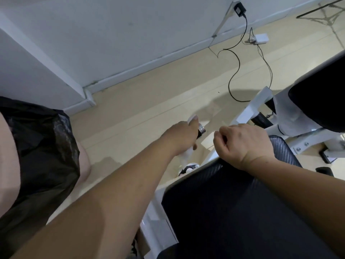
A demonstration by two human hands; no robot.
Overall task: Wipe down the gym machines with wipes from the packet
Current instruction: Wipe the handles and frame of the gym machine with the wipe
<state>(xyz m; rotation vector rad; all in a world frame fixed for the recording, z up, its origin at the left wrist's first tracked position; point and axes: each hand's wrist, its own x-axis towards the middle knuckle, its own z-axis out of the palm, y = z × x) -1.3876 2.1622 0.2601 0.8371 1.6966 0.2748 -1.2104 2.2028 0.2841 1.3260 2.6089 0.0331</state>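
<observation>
Handle (201, 130): black grip, chrome cap, long axis slanting up and right, cap end pointing away over the floor. Left hand (179, 139) is curled round it, with the white wipe (192, 119) showing past the fingers. Black bag (41, 146) far left, contents hidden. Right hand (242, 144) over the black seat pad (224, 202), fingers curled inward; whether it holds anything, can't tell.

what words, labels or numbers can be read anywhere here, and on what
None can be read.
Black adapter, white charger, white machine frame: any print is too small or blurred.
Wipe in the left hand: blank where it shows.
</observation>
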